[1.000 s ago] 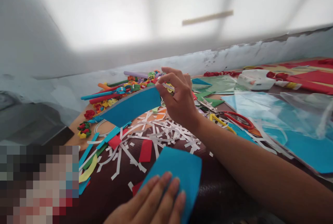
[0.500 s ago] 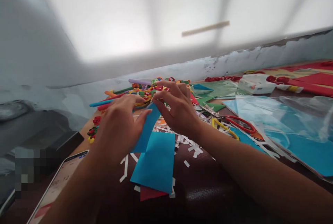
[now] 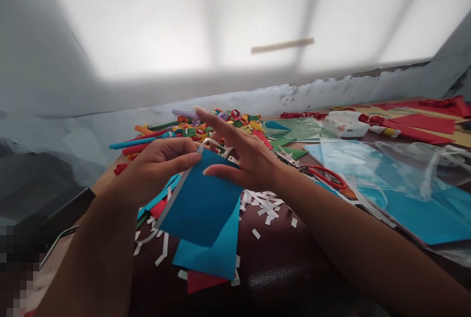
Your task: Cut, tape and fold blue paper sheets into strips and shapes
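Note:
My left hand [image 3: 162, 160] pinches a sheet of blue paper [image 3: 204, 204] by its upper left corner, between thumb and fingers. A pale grey strip, apparently tape, runs along the sheet's left edge. My right hand [image 3: 243, 152] is spread beside its top, the thumb in front of the paper and the index finger stretched out above. A thin curled white strip [image 3: 217, 143] shows behind the right hand's fingers; whether they touch it I cannot tell. Beneath the held sheet, another blue sheet [image 3: 224, 253] lies on the table over a piece of red paper [image 3: 204, 280].
White paper scraps [image 3: 270, 206] litter the dark table [image 3: 279, 253]. Red-handled scissors [image 3: 327, 175] and blue sheets in clear plastic [image 3: 415, 209] lie at right. Behind the hands is a colourful paper pile [image 3: 235, 119]. A white box [image 3: 345, 124] stands farther back.
The blue sheet has turned its broad face towards me, showing the grey edge strip. My left hand now pinches its corner, and my right hand's fingers have spread apart.

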The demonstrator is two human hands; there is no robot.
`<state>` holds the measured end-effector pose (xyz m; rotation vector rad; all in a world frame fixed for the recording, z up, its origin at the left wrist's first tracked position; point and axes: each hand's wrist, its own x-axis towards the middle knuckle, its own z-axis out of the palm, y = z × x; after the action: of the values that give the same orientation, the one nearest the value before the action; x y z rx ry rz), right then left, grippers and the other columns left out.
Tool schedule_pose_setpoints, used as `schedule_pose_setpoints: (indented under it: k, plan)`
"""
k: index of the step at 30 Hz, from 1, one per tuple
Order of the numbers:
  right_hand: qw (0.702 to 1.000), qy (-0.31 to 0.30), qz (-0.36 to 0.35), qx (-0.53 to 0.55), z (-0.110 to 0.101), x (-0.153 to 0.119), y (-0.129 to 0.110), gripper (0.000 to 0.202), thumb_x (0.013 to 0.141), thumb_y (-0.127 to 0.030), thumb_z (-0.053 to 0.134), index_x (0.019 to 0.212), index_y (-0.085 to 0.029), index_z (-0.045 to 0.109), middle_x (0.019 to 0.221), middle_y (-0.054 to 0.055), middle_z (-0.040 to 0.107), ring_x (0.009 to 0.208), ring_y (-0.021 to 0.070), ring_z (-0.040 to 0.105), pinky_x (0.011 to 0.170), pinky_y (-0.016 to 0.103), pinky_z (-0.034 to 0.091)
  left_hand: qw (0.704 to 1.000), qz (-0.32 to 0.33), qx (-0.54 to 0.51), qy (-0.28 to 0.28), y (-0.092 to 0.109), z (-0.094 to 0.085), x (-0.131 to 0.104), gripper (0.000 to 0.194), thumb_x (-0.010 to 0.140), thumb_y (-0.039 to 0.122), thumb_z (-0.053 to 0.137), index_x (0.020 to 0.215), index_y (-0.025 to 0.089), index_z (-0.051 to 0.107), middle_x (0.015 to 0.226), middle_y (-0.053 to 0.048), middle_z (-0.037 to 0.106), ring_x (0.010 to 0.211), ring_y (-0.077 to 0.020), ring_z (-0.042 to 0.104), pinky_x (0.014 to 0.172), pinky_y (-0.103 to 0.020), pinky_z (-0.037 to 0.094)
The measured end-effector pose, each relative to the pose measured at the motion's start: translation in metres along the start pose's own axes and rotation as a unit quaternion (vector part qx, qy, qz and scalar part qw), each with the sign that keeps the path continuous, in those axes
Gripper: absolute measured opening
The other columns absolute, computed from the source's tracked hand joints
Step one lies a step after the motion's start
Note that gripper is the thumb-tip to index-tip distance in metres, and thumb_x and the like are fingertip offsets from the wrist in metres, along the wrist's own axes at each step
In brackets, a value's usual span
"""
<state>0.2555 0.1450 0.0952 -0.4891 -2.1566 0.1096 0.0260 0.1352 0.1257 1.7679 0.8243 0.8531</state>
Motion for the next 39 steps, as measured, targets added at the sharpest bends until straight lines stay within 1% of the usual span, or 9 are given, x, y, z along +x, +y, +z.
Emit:
schedule_pose_setpoints:
  k: [5,10,16,22,26,30,32,36,39]
  plan:
    - [0.991,0.076,0.036,0.106,0.004,0.001,0.014,0.065,0.097,-0.059,0.060,0.150,-0.024,0.049,0.097,0.003,0.069,0.076,0.0150,0.062,0.066,0.028,0.050,0.997,-0.044,-0.040,-0.047,-0.002,0.000,0.001,0.024,0.085,0.042,0.077,0.076,0.021,0.072,0.073,-0.001,0.065,0.062,-0.0119,0.058,0.057,-0.022,0.051]
    - [0.975,0.111,0.131,0.138,0.003,0.005,0.019,0.045,0.098,-0.061,0.057,0.090,-0.019,0.072,0.055,-0.007,0.046,0.048,0.0081,0.039,0.047,0.025,0.030,0.991,-0.063,0.035,-0.111,-0.001,0.006,0.005,0.032,0.087,0.045,0.074,0.069,0.019,0.070,0.098,-0.006,0.071,0.072,-0.0163,0.062,0.065,-0.029,0.053]
    - [0.964,0.231,0.063,0.116,0.002,0.006,0.018,0.046,0.101,-0.056,0.054,0.078,-0.019,0.069,0.061,-0.004,0.055,0.056,0.0092,0.048,0.056,0.026,0.040,0.983,-0.049,-0.058,-0.168,-0.007,0.034,0.013,0.022,0.092,0.040,0.071,0.081,0.021,0.072,0.085,-0.002,0.067,0.065,-0.0111,0.057,0.058,-0.022,0.048]
    - [0.930,0.353,0.039,0.091,0.010,0.007,0.019,0.040,0.105,-0.047,0.049,0.081,-0.022,0.069,0.078,0.000,0.063,0.076,0.0138,0.061,0.074,0.031,0.050,0.985,0.008,-0.169,-0.044,-0.014,0.058,0.019,0.024,0.081,0.033,0.083,0.069,0.016,0.071,0.070,0.000,0.062,0.055,-0.0073,0.054,0.048,-0.017,0.045]
    - [0.946,0.305,0.062,0.088,0.006,0.013,0.020,0.032,0.105,-0.044,0.047,0.096,-0.023,0.070,0.100,0.003,0.072,0.097,0.0172,0.066,0.086,0.034,0.053,0.978,0.025,-0.206,0.034,-0.014,0.056,0.021,0.026,0.071,0.036,0.091,0.067,0.018,0.072,0.059,0.003,0.059,0.050,-0.0079,0.053,0.045,-0.018,0.046]
    - [0.944,0.175,0.261,-0.103,-0.035,0.021,0.020,0.041,0.110,-0.040,0.031,0.141,-0.023,0.051,0.139,0.009,0.061,0.118,0.0158,0.062,0.090,0.030,0.052,0.965,0.058,-0.224,0.123,-0.013,0.043,0.021,0.026,0.063,0.037,0.094,0.067,0.023,0.073,0.059,0.004,0.064,0.053,-0.0103,0.057,0.050,-0.022,0.053]
    - [0.929,0.082,0.329,-0.147,-0.063,0.016,0.018,0.041,0.109,-0.044,0.038,0.132,-0.017,0.059,0.122,0.011,0.070,0.102,0.0175,0.068,0.081,0.030,0.053,0.957,0.073,-0.230,0.160,-0.013,0.037,0.021,0.023,0.063,0.035,0.094,0.067,0.024,0.074,0.060,0.004,0.066,0.055,-0.0112,0.058,0.053,-0.023,0.055]
    - [0.845,-0.113,0.458,-0.252,-0.098,-0.025,0.016,0.033,0.090,-0.046,0.072,0.078,-0.015,0.072,0.075,0.009,0.071,0.079,0.0255,0.069,0.078,0.039,0.052,0.946,0.100,-0.234,0.201,-0.016,0.036,0.020,0.016,0.065,0.028,0.091,0.066,0.025,0.075,0.064,0.003,0.068,0.062,-0.0127,0.060,0.058,-0.025,0.054]
    - [0.752,-0.229,0.532,-0.314,-0.101,-0.065,0.019,0.032,0.088,-0.045,0.076,0.082,-0.014,0.071,0.082,0.008,0.072,0.087,0.0266,0.070,0.085,0.044,0.054,0.944,0.120,-0.226,0.208,-0.020,0.039,0.020,0.013,0.067,0.025,0.089,0.066,0.024,0.076,0.068,0.002,0.070,0.067,-0.0135,0.061,0.065,-0.026,0.053]
